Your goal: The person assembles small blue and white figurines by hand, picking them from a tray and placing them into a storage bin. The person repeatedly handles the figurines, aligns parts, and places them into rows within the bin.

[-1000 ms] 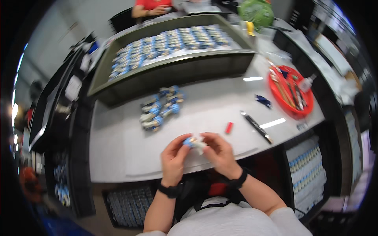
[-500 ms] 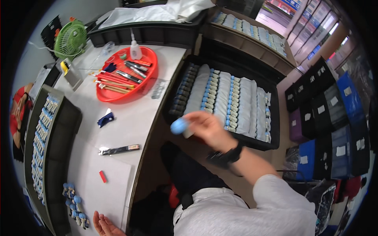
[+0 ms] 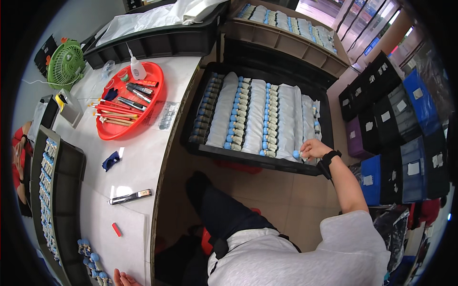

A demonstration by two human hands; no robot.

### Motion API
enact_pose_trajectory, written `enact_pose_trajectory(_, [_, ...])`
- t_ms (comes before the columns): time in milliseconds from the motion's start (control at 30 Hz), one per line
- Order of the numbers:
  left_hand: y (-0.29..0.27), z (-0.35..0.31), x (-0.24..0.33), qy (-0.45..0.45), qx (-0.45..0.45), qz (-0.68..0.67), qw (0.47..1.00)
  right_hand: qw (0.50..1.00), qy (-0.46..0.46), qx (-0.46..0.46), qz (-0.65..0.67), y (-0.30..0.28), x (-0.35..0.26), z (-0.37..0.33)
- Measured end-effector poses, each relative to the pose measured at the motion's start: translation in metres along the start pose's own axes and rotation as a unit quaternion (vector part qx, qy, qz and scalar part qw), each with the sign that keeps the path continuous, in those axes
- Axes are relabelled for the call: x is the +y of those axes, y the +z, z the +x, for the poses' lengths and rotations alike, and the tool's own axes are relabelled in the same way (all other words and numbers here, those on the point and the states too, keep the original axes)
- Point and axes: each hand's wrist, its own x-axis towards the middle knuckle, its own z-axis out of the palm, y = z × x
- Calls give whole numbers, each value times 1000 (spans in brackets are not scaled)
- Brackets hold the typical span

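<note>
My right hand (image 3: 313, 149) is over the near right part of a black crate (image 3: 248, 161), its fingers closed on a small blue-headed figurine (image 3: 296, 154). Rows of similar figurines (image 3: 242, 105) lie in that crate between strips of white padding (image 3: 255, 114). At the bottom edge of the picture my left hand (image 3: 125, 278) rests on the white table (image 3: 121, 238), only partly in view. Its fingers are loosely apart and nothing shows in them. Several blue-headed figurines (image 3: 95, 264) stand clustered beside it.
A red tray (image 3: 160, 95) holds brushes, pens and a white squeeze bottle (image 3: 137, 68). On the table lie a dark blue cloth piece (image 3: 110, 161), a slim packaged tool (image 3: 130, 197) and a red block (image 3: 117, 229). A figurine-filled crate (image 3: 69, 186) stands left; stacked bins (image 3: 381, 109) stand right.
My right hand has carried the figurine from above the crate's near left side rightward to its near right corner. The view has shifted slightly. My left hand stays at the table's lower edge.
</note>
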Motion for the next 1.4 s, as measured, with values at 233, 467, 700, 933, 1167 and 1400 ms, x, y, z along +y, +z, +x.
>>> enact_pose_trajectory(233, [-1,0,-2,5,9,8,1000,983,0,-26,-181,5,17,25])
enact_pose_trajectory(467, [-6,2,-5,7,4,35,999,969,-38,-51,-237,7,22,31])
enact_pose_trajectory(700, [3,-5,0,24,9,64,998,969,-56,-61,-235,3,13,25])
enact_pose_trajectory(933, [-19,3,-24,-33,43,0,999,944,-79,-82,-310,-5,36,64])
enact_pose_trajectory(1167, [-9,-1,2,29,-8,-5,1000,888,-221,110,-388,0,-21,70])
enact_pose_trajectory(1400, [-32,20,71,225,-128,322,910,879,-456,-129,59,177,-220,-51])
